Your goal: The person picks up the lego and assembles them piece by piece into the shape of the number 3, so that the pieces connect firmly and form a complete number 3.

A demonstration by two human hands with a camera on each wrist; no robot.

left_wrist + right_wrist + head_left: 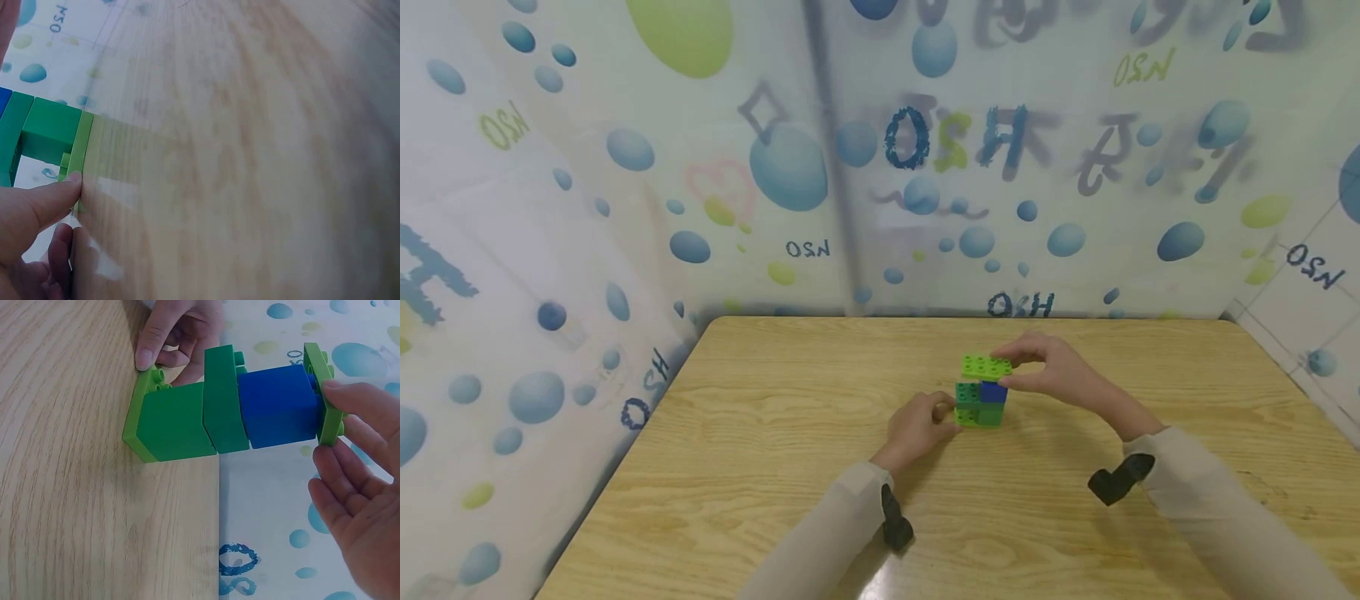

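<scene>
A small tower of toy building bricks stands on the table right of centre in the head view. From the bottom up come a lime green base plate (134, 419), a green brick (178, 422), a dark green flatter brick (224, 400) and a blue brick (278, 403). My right hand (1054, 375) pinches a lime green studded plate (983, 367) at the blue brick's top. Some blue studs show beside that plate, so I cannot tell whether it is fully seated. Low on the tower's left, my left hand (916, 429) grips the base plate's edge, thumb on it.
The wooden table (737, 433) reaches back to a patterned curtain (880, 208) with blue and green drops. Each sleeve carries a dark strap-on mount, the left mount (895, 521) and the right mount (1120, 479), close to the wrist.
</scene>
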